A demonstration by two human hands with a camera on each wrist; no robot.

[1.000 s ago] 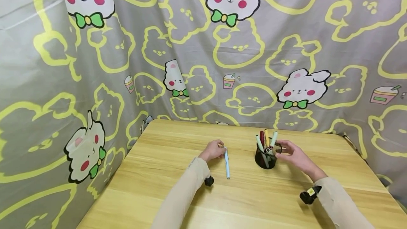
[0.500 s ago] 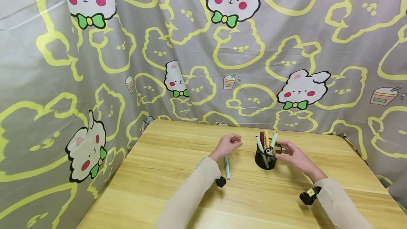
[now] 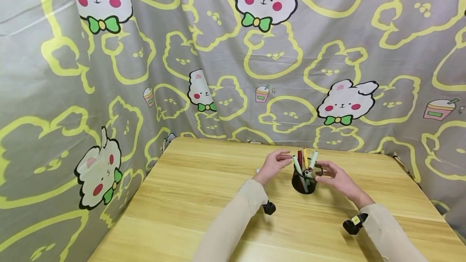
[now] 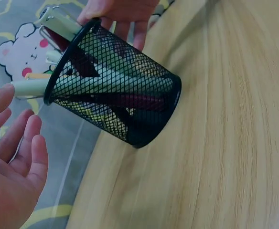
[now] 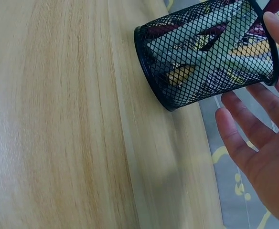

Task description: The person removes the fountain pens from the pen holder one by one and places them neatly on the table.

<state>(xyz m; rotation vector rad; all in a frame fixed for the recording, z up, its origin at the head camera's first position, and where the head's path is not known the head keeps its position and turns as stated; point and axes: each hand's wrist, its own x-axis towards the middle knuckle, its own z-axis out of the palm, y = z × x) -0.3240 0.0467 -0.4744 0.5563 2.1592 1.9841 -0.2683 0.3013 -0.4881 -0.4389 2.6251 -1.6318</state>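
A black mesh pen holder [image 3: 304, 184] stands upright on the table with several pens in it. My right hand [image 3: 336, 178] is at its right side, thumb at the rim and fingers loosely round the far side; it holds the holder lightly. My left hand [image 3: 274, 165] is to the holder's left, fingers spread and slightly bent. Its thumb tip is at the end of a pale green pen [image 4: 29, 88]; whether they touch I cannot tell. Behind the left wrist a light blue pen [image 3: 257, 170] on the table is mostly hidden, only its far end showing.
The wooden table [image 3: 182, 197] runs back to a grey curtain [image 3: 225, 51] with yellow outlines and white animal faces. Dark red [image 3: 300, 156], yellow [image 3: 305, 155] and another pale green pen [image 3: 314, 157] stick up from the holder.
My left hand has let go of the light blue pen, which stays on the table, and has moved right to the pen holder. The right hand and the holder have not moved.
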